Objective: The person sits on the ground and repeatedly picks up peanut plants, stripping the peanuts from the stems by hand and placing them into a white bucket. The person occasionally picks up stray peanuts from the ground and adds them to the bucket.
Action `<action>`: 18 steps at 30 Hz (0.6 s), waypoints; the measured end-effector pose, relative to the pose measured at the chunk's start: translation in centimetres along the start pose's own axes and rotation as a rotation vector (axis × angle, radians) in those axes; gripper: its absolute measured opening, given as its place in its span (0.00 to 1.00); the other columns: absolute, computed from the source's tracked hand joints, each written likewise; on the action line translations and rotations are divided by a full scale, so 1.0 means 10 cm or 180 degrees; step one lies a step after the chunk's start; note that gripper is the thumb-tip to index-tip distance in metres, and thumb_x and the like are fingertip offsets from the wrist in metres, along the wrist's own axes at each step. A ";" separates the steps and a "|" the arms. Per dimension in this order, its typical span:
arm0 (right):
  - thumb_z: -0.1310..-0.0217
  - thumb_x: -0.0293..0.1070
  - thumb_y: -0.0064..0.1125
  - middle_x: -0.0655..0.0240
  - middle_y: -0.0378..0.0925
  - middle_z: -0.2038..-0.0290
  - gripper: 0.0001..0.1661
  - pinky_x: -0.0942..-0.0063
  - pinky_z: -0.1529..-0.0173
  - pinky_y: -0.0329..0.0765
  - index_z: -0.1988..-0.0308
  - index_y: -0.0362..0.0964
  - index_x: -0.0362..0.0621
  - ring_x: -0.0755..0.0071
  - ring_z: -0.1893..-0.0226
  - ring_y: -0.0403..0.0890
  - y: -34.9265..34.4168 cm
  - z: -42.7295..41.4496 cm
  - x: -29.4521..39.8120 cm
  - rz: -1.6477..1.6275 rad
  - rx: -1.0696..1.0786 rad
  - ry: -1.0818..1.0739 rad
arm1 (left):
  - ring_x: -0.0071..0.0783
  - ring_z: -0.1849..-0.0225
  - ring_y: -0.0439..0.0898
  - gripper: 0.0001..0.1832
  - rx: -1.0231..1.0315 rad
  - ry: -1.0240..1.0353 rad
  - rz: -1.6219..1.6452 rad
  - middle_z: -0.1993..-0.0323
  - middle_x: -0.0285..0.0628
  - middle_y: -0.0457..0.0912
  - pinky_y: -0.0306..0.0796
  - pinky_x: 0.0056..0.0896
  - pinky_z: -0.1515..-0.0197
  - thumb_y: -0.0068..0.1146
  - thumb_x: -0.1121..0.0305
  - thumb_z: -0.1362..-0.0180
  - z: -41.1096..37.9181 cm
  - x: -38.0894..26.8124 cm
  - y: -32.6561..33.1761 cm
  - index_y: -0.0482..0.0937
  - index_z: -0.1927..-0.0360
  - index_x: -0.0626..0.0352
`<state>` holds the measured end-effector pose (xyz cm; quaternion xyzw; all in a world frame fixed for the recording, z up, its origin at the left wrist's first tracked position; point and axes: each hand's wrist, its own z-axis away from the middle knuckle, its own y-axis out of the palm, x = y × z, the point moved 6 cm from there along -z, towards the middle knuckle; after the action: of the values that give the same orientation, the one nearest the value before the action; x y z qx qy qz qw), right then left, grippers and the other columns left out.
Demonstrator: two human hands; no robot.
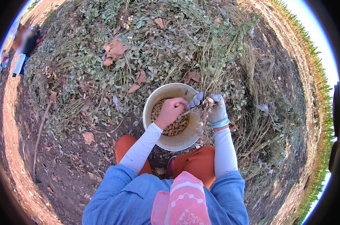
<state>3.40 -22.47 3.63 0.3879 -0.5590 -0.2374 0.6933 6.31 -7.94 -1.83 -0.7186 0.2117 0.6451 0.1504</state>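
Between my knees stands a whitish round bucket [172, 146], partly filled with unshelled peanuts [174, 128]. My bare left hand [171, 112] is over its opening, the fingers curled around a peanut [177, 105] that shows beside the thumb. At the bucket's right rim, my right hand [217, 111], in a grey-blue coated work glove, grips the dry roots of a peanut plant [208, 103]. Stems of that plant seem to run away from me into the heap behind, but where they end is hidden among the others.
A large heap of pulled peanut plants [158, 47] curves around the bucket, with dry brown leaves [115, 50] on top. A long wooden-handled tool [41, 137] lies at left on bare soil [71, 166]. Another person [25, 40] is at the far left. Green crops [313, 62] line the right.
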 end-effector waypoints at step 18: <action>0.31 0.50 0.56 0.57 0.83 0.62 0.30 0.69 0.58 0.76 0.54 0.75 0.27 0.67 0.63 0.81 -0.66 -0.01 -0.25 0.3347 -0.1643 -0.0013 | 0.34 0.51 0.77 0.19 -0.0328 0.0851 -0.0660 0.54 0.41 0.77 0.70 0.33 0.44 0.68 0.70 0.46 0.00 -0.46 0.03 0.76 0.52 0.63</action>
<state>3.56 -24.44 -3.18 -0.1235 -0.6018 0.0093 0.7890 5.84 -7.70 2.75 -0.8227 0.1212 0.5348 0.1496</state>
